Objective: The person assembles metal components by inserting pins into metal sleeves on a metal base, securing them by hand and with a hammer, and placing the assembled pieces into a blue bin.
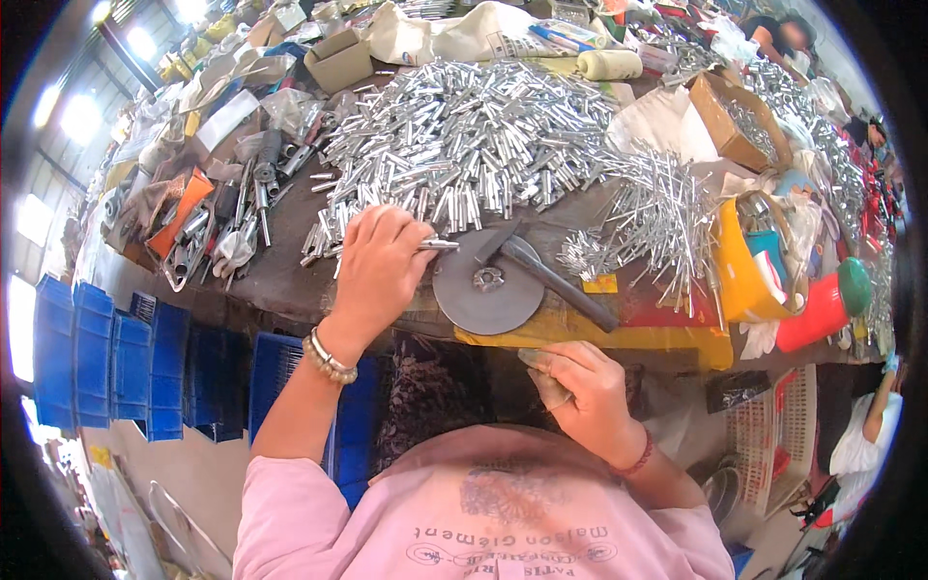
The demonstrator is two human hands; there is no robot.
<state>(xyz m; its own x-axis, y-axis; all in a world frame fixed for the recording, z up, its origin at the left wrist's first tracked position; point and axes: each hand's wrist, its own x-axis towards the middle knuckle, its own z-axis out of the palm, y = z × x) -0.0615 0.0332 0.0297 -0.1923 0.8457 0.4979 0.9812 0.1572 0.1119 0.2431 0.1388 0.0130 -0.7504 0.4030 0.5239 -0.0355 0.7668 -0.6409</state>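
Head view: the left hand (379,266) pinches a small silver metal tube (440,246) between closed fingers, holding it at the edge of the grey round disc (486,284) on the table (280,280). The right hand (580,387) is curled shut on a greyish piece I cannot make out. I judge the tube is being fed to the disc; next it needs steady seating there, with the heap of tubes (464,135) just behind.

The person wears a pink short-sleeved shirt (483,512) with a faded grey print and lettering on the chest. A beaded bracelet (329,358) of pale and brownish beads circles the left wrist; a thin dark red band (640,456) circles the right wrist. Both forearms are bare.
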